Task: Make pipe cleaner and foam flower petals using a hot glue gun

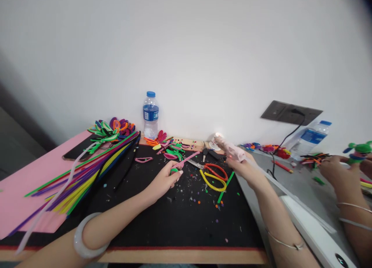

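Observation:
My left hand [166, 179] is closed around a pink pipe cleaner [192, 157], which points up and to the right; a green piece [173, 170] shows at the fingers. In my right hand [244, 168] is a pale pink hot glue gun [235, 151], with a small orange glow on its side and a long translucent stick trailing behind. Its front end is close to a paper cup [215, 141] by the wall. Between my hands lie scissors with red handles [216, 171], a bent yellow pipe cleaner [213, 185] and a straight green one [226, 187].
At left, loose pipe cleaners [95, 171] and a phone [80, 151] rest on pink sheets [26, 182]. A water bottle [150, 114] stands by the wall. Scraps dot the black mat [180, 225]. At right, another person's hands [337, 173] hold a green figure near a white device [314, 233].

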`<state>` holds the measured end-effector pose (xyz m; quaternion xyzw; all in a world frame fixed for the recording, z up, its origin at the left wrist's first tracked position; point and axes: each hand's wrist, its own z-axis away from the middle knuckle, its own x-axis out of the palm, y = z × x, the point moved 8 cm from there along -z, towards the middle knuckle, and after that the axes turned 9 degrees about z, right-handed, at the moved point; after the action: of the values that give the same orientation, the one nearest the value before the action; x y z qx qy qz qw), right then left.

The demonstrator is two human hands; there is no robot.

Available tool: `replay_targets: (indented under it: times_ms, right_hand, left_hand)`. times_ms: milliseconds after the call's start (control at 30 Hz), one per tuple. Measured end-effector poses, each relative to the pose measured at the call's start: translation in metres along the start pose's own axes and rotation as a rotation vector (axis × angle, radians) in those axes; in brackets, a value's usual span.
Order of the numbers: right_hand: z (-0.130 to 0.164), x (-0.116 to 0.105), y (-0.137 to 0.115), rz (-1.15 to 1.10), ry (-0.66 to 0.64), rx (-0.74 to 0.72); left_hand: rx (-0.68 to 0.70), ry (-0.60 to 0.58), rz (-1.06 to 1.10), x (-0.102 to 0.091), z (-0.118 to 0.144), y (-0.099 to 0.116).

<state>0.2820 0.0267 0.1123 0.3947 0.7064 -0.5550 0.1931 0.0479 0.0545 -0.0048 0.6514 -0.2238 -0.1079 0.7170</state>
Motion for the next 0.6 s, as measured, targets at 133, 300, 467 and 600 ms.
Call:
replay_targets:
  times_ms: [133,300,467,600]
  right_hand:
    - [0.002,0.038,-0.007,-0.182,-0.103,-0.004]
    - [0.014,0.065,0.023,-0.321,-0.177,0.199]
    - [0.021,0.084,0.04,-0.308,-0.234,0.285]
    - [0.024,0.093,0.041,-0.255,-0.268,0.294]
  left_hand:
    - [-0.007,0.004,-0.048,0.0,0.002,0.001]
    - [0.015,0.029,-0.005,-0.003,0.001,0.007]
    - [0.025,0.015,0.066,-0.002,0.0,0.005]
    - [0.011,-0.024,0.049,0.0,-0.002,-0.003]
